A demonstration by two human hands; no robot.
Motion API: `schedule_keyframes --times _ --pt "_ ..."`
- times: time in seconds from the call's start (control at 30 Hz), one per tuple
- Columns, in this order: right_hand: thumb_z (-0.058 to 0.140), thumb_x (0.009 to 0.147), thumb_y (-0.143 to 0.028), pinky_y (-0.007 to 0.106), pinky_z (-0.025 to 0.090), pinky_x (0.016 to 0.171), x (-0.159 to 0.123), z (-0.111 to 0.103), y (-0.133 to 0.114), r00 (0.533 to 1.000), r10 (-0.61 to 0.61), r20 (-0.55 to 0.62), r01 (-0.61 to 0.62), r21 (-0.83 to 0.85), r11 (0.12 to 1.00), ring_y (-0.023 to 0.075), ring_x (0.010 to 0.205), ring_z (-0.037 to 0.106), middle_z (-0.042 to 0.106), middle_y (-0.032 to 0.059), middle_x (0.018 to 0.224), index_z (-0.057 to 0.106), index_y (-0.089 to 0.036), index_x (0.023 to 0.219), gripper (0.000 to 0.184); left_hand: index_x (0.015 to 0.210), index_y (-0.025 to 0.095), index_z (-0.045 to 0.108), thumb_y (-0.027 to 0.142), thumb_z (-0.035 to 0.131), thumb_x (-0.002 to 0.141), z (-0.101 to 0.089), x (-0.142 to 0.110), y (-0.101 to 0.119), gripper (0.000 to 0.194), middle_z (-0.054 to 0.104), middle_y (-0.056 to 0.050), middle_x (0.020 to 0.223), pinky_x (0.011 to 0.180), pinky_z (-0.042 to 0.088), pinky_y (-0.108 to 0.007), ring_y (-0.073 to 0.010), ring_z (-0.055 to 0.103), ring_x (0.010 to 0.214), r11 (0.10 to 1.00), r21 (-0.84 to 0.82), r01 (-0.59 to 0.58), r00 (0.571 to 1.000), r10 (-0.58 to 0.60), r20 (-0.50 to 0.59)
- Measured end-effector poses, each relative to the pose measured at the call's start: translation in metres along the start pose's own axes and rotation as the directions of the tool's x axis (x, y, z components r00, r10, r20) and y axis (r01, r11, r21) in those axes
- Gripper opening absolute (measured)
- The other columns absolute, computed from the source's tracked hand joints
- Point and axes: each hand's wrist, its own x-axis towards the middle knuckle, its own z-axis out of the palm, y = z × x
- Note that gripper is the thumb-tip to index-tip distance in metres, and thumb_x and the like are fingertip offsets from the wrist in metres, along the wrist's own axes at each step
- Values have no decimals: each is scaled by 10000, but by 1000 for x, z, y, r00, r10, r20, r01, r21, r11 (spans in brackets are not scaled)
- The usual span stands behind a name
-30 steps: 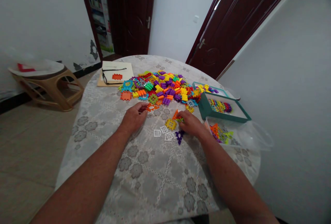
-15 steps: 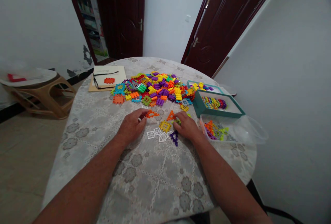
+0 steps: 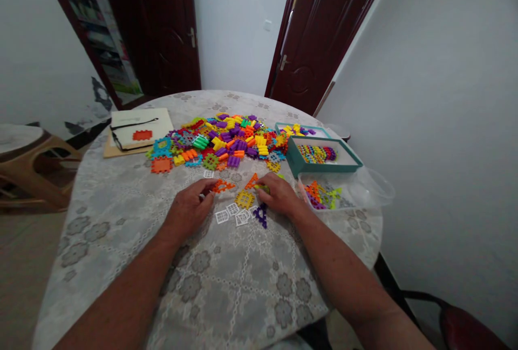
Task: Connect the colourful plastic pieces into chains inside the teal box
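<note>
My left hand [image 3: 189, 207] pinches an orange triangular building piece [image 3: 224, 186] by its left end, thumb and finger closed on it. A second orange triangular piece [image 3: 251, 180] is at the fingertips of my right hand [image 3: 280, 194], whose fingers are closed on it. A yellow-green piece lies partly hidden under that right hand. Between the hands a yellow square piece [image 3: 245, 199] rests on the tablecloth. Nearer me are several white window-shaped pieces [image 3: 222, 217]. A purple triangular piece [image 3: 261, 215] lies just below my right hand.
A heap of coloured building pieces [image 3: 226, 142] covers the table's middle. To the right stand a teal box [image 3: 324, 167] of beads and a clear plastic tub [image 3: 364, 199] with more pieces. A notebook [image 3: 141, 118] with a dark strap and an orange piece is at far left.
The camera view has turned to the right, so everything appears farther left. Both hands keep about the same pose, each still at its orange triangular piece.
</note>
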Motion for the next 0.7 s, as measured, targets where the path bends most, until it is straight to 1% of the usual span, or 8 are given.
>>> schedule_keyframes --times 0.1,0.17,0.23,0.3,0.37,0.43,0.57,0.7 --pt "617 994 -265 327 533 876 6 6 4 976 61 -211 -35 121 992 204 938 657 695 68 1040 710 -213 1108 156 1260 221 743 374 530 934 2 0 0 418 804 -70 1176 983 591 -383 -241 749 992 1000 -19 -9 1000 10 20" --pt "598 999 -273 343 544 907 11 10 5 959 104 -264 -76 113 991 220 990 657 687 81 1069 701 -219 1122 169 1264 217 740 354 536 927 3 0 0 417 803 -79 1179 996 587 -391 -244 746 1003 1000 -25 -13 1000 13 22" --pt "586 1003 -272 364 539 976 16 13 5 970 121 -212 -116 35 993 240 1110 647 679 103 1155 700 -225 1145 188 1257 208 742 339 541 921 4 0 0 412 802 -91 1177 997 588 -401 -248 746 999 999 -30 -11 1000 12 15" --pt "574 1010 -270 371 538 1003 19 14 3 987 138 -86 -144 -72 987 248 1181 633 661 114 1276 700 -235 1193 225 1246 208 745 332 550 918 5 0 -1 402 802 -93 1173 993 591 -407 -252 746 997 999 -38 -14 1000 14 5" --pt "559 1010 -250 360 540 1005 20 13 0 989 140 39 -133 -152 979 245 1204 630 639 107 1370 690 -245 1266 287 1236 213 747 329 557 913 5 0 -1 392 802 -89 1168 992 592 -405 -252 746 1000 999 -42 -25 1000 25 -4" --pt "552 995 -221 350 531 1028 19 10 -4 987 118 113 -95 -191 977 245 1230 623 621 99 1427 651 -249 1370 388 1227 212 750 323 554 909 5 0 0 389 802 -86 1159 991 592 -398 -251 747 1000 998 -44 -33 999 33 -8" --pt "550 986 -231 340 545 955 18 4 -12 980 119 161 -76 -248 966 260 1186 639 596 111 1423 590 -261 1479 496 1232 209 753 318 554 909 5 0 2 395 803 -85 1156 983 596 -395 -254 751 998 998 -54 -26 1000 26 1" --pt "556 975 -241 351 538 892 18 6 -15 976 156 155 -107 -286 952 271 1091 645 606 124 1261 655 -228 1309 349 1251 215 745 321 554 922 5 0 3 394 799 -87 1194 998 590 -397 -257 747 1044 997 -59 -39 999 40 11"
